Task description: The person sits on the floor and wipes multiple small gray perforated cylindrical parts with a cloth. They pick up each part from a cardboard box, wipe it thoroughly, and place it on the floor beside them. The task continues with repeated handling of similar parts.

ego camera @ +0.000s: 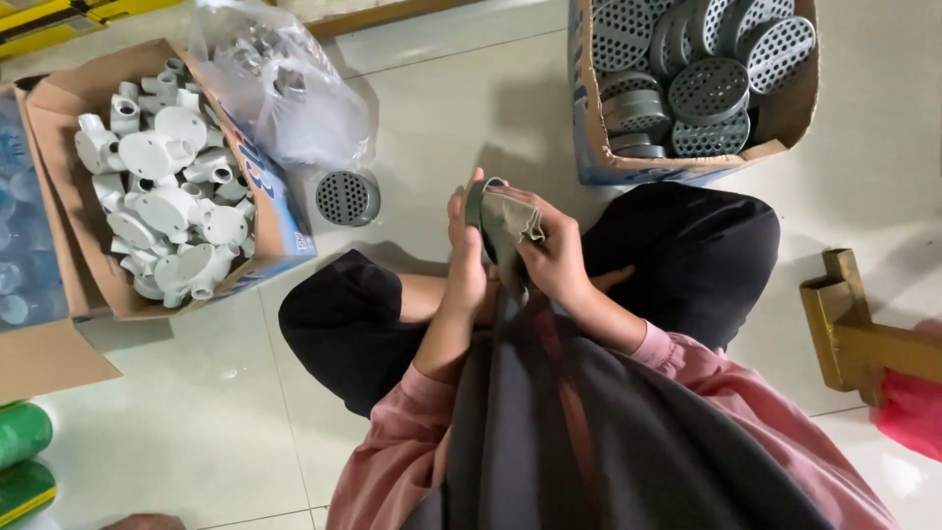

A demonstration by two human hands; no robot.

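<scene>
We sit on the floor (196, 432) with our legs folded, and both our hands meet just above our lap. Our left hand (465, 257) stands edge-on, fingers straight and pressed flat against the side of a grey disc (475, 208), which it holds upright between palm and thumb; only the disc's thin rim shows, so we cannot tell its face. Our right hand (555, 257) is curled shut, fingers pinching a greyish cloth (512, 224) against the disc's other side. The cloth bunches over the top of the disc and hangs down between our hands.

On the floor just ahead of our left knee lies one perforated grey disc (346, 196), flat, touching a clear bag (278, 79) of small parts. The bag leans against a cardboard box (277, 231) to our left, full of white pipe fittings (162, 196). Ahead to our right stands a second box (603, 162), packed with more perforated discs (708, 90), some lying flat and some on edge. Far right, well apart from us, sits a yellow frame (852, 329) with something red (913, 407) beside it. Green rolls (25, 461) lie at the lower left corner.
</scene>
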